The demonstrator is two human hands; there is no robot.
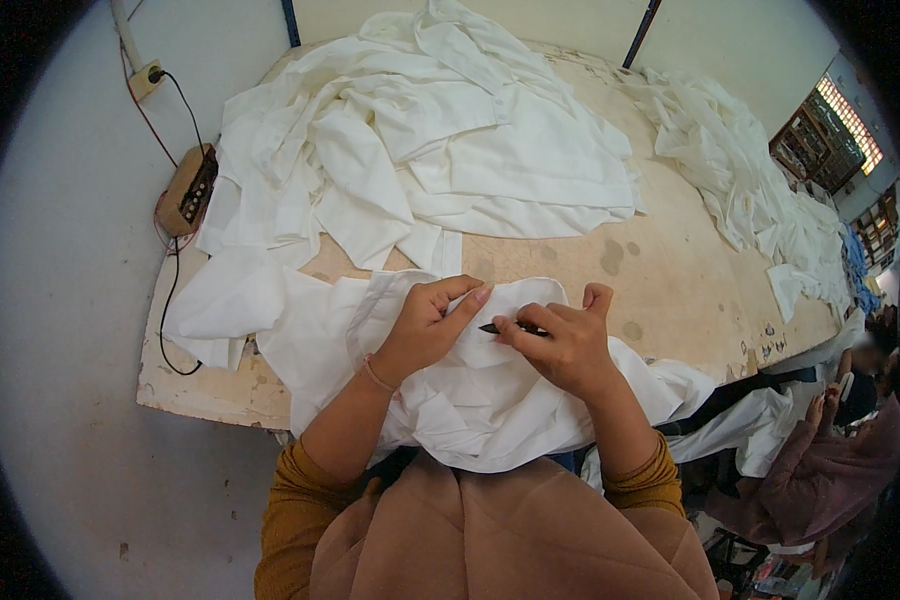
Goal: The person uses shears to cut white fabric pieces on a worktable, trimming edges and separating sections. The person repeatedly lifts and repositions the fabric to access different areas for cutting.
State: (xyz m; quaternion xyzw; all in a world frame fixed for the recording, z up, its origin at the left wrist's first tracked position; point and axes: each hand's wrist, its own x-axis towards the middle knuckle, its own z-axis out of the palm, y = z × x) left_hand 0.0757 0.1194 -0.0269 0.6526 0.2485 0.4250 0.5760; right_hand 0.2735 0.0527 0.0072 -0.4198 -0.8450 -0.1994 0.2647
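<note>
A white garment (450, 420) lies bunched on the near edge of the table, partly hanging toward me. My left hand (430, 325) pinches its folded upper edge between thumb and fingers. Just to the right, my right hand (565, 340) holds a small black pointed tool (490, 328) over the fabric, its tip angled left toward the left thumb, the little finger raised. Most of the tool is hidden in my fingers, so its exact kind is unclear.
White cloth piles (470, 170) cover the back of the wooden table (610, 280), with more (730, 170) at right. A power strip (185, 195) with cords hangs at the left edge. A co-worker (830, 470) handles white fabric at lower right.
</note>
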